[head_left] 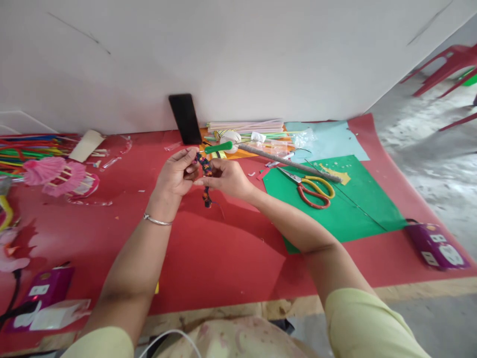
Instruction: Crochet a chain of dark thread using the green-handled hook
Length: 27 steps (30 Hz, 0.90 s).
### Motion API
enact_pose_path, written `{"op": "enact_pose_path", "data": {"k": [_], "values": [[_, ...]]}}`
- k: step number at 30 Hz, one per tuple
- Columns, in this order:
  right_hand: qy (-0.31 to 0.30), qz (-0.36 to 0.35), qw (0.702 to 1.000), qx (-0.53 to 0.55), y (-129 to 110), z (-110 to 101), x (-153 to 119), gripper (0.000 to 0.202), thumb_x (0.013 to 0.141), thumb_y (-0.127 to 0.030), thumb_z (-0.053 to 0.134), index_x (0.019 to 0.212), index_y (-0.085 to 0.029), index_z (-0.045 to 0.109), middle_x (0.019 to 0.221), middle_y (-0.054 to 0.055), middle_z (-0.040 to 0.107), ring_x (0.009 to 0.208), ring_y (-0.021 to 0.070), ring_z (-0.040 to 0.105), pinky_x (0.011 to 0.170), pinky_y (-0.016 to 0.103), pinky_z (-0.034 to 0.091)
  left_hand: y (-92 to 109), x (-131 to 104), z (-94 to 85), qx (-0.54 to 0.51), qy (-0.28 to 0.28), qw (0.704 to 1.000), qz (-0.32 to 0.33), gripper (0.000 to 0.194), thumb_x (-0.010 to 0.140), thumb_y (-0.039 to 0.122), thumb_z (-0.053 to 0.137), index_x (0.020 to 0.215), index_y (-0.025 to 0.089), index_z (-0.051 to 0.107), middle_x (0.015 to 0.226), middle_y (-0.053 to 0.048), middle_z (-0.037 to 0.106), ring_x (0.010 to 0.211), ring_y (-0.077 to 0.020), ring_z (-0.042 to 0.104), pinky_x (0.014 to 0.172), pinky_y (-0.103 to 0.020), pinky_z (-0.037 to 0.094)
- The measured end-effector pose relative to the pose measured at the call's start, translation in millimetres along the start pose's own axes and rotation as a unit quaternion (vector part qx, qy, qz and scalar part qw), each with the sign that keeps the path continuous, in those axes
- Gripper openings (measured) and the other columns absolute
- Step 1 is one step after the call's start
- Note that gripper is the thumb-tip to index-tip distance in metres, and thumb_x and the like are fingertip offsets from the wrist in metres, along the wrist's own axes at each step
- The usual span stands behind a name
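Note:
Above the red table cover, my left hand (pixel 180 171) pinches the upper end of a narrow, dark, knotted strip with orange and pink specks (pixel 206 196). My right hand (pixel 229 178) closes on the same strip lower down, and its tail hangs below the fingers with a fine loose thread. A green-handled tool (pixel 219 147) shows just beyond my hands, its thin shaft pointing toward my left fingertips. Whether my left hand grips that shaft or it lies behind is unclear. Just past its handle is a white rounded piece (pixel 231 140).
A black phone (pixel 185 119) leans on the wall. Scissors (pixel 315 189) and a long grey fuzzy stem (pixel 290 161) lie right, by a green sheet (pixel 357 199). Pink pleated pieces (pixel 55 176) and coloured sticks (pixel 37 151) are left. Purple power strips (pixel 436 243) sit near both sides.

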State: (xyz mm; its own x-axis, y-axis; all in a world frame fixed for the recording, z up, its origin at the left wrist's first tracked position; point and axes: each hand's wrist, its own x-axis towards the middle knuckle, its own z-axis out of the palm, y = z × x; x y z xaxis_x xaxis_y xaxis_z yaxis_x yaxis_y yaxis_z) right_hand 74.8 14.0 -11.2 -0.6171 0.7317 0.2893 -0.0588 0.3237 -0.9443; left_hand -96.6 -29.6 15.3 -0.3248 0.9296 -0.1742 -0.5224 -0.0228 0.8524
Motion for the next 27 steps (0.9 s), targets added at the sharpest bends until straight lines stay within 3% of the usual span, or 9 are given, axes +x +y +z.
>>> {"op": "enact_pose_path", "data": {"k": [5,10,14,17,20,24,27], "values": [[0.024,0.035,0.999,0.019,-3.8,1.6,-2.5,0.074,0.067,-0.080,0.097,0.082,-0.023,0.053,0.071,-0.006,0.052,0.065,0.0106,0.045,0.058,0.026,0.036,0.5,-2.6,3.8,0.012,0.003,1.000,0.006,0.036,0.068,0.025,0.109,0.074,0.017,0.074,0.055,0.007,0.054,0.042,-0.0028,0.041,0.035,-0.014,0.024],[0.004,0.105,0.990,0.099,-3.4,5.1,-4.8,0.074,0.062,-0.072,0.103,0.085,-0.024,0.051,0.070,-0.007,0.059,0.059,0.0126,0.064,0.051,0.025,0.053,0.2,-4.7,5.6,0.032,-0.006,0.999,0.004,0.039,0.067,0.028,0.109,0.071,0.016,0.072,0.054,0.007,0.052,0.043,-0.0032,0.041,0.038,-0.015,0.027],[-0.044,0.134,0.970,0.200,-3.2,8.0,-2.4,0.071,0.056,-0.057,0.110,0.093,-0.023,0.059,0.076,-0.004,0.072,0.066,0.0160,0.076,0.057,0.025,0.065,-0.9,-2.6,2.1,0.039,-0.016,0.999,0.009,0.038,0.069,0.032,0.109,0.075,0.016,0.075,0.053,0.007,0.049,0.041,-0.0026,0.037,0.037,-0.016,0.024],[-0.070,0.152,0.955,0.244,-3.9,8.0,-0.1,0.068,0.055,-0.046,0.112,0.099,-0.020,0.067,0.080,-0.003,0.078,0.070,0.0155,0.078,0.059,0.023,0.067,-1.3,-0.2,-0.9,0.029,-0.014,0.999,0.028,0.036,0.072,0.032,0.108,0.081,0.016,0.077,0.054,0.008,0.048,0.042,-0.0022,0.038,0.037,-0.015,0.024],[-0.076,0.161,0.950,0.258,-3.1,7.4,0.4,0.064,0.053,-0.042,0.113,0.092,-0.018,0.069,0.073,-0.003,0.077,0.063,0.0131,0.075,0.057,0.021,0.065,-1.0,1.1,-1.5,0.016,0.002,0.999,0.042,0.035,0.074,0.030,0.107,0.079,0.017,0.074,0.054,0.009,0.046,0.042,-0.0024,0.039,0.038,-0.014,0.025],[-0.072,0.172,0.949,0.253,-1.4,5.6,-0.9,0.058,0.053,-0.043,0.113,0.085,-0.016,0.073,0.070,-0.001,0.078,0.062,0.0127,0.075,0.059,0.021,0.065,0.8,1.6,-0.2,0.011,0.023,0.999,0.042,0.035,0.074,0.027,0.107,0.078,0.016,0.073,0.058,0.008,0.050,0.043,-0.0020,0.041,0.037,-0.014,0.023],[-0.075,0.177,0.947,0.257,-2.1,3.3,-2.2,0.053,0.061,-0.048,0.110,0.089,-0.014,0.080,0.079,0.003,0.082,0.070,0.0150,0.079,0.062,0.022,0.066,1.8,2.7,-0.7,0.008,0.028,0.999,0.037,0.035,0.072,0.025,0.107,0.078,0.016,0.074,0.058,0.008,0.051,0.043,-0.0019,0.041,0.037,-0.014,0.023]]}}
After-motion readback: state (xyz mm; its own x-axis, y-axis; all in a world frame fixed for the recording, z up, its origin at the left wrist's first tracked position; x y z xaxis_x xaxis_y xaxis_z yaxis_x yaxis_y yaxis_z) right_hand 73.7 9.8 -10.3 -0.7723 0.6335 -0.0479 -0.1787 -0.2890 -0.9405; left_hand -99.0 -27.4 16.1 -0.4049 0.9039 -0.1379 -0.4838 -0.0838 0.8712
